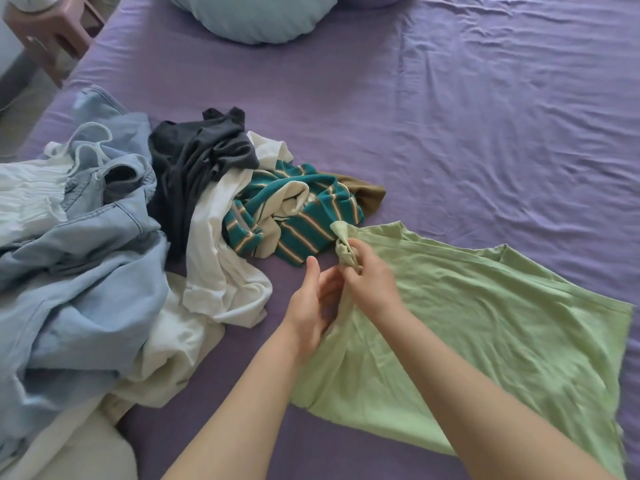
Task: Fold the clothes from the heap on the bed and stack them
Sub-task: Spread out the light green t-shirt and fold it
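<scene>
A light green T-shirt (485, 317) lies spread on the purple bed sheet (485, 116), its left sleeve bunched up. My right hand (367, 275) grips that bunched sleeve at the shirt's near-left corner. My left hand (311, 306) is right beside it with fingers straight and thumb up, touching the shirt's edge. To the left lies the heap: a teal striped shirt (301, 220), a white garment (221, 265), a dark grey top (197, 157), light blue denim (86, 258) and a pleated white piece (27, 195).
A pale blue pillow (256, 15) lies at the head of the bed. A pink stool (52, 32) stands on the floor at the top left. An olive-brown cloth (367, 195) pokes out behind the striped shirt. Wrinkled bare sheet stretches across the right half.
</scene>
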Demonstrator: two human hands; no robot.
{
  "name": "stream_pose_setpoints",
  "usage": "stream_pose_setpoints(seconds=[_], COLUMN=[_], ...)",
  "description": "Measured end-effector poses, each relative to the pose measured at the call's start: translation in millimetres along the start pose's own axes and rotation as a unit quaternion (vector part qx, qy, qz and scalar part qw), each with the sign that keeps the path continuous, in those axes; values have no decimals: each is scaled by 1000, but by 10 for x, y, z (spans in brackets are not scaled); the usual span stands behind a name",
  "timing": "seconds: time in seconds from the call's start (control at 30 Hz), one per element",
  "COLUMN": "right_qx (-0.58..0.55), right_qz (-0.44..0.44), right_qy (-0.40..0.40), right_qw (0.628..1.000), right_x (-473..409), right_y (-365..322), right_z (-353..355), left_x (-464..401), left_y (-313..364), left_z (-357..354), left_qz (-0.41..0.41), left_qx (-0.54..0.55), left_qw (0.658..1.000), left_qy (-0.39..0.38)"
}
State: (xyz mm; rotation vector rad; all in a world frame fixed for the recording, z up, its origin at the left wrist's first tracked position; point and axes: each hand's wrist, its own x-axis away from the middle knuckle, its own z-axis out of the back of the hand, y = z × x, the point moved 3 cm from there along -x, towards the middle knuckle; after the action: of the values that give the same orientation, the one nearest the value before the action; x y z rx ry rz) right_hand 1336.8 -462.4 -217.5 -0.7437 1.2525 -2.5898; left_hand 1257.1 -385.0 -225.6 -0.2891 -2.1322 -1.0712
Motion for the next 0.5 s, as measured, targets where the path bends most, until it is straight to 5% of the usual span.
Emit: stream_pose_setpoints(seconds=[0.17, 0.3, 0.5], right_qx=[-101, -240, -325], right_qz=[-60, -94, -121], right_qy=[0, 9, 54], right_qw=[993, 966, 936], right_x=[-37, 54, 238], right_y=[178, 323, 512], right_z=[227, 440, 1159], left_x=[339, 577, 949], left_y=[-383, -572, -483], left_z=[283, 342, -443], left_qz=[-36, -27, -56], left_qx=[-360, -332, -232], left_qw=[929, 934, 971], left_qy=[72, 129, 12])
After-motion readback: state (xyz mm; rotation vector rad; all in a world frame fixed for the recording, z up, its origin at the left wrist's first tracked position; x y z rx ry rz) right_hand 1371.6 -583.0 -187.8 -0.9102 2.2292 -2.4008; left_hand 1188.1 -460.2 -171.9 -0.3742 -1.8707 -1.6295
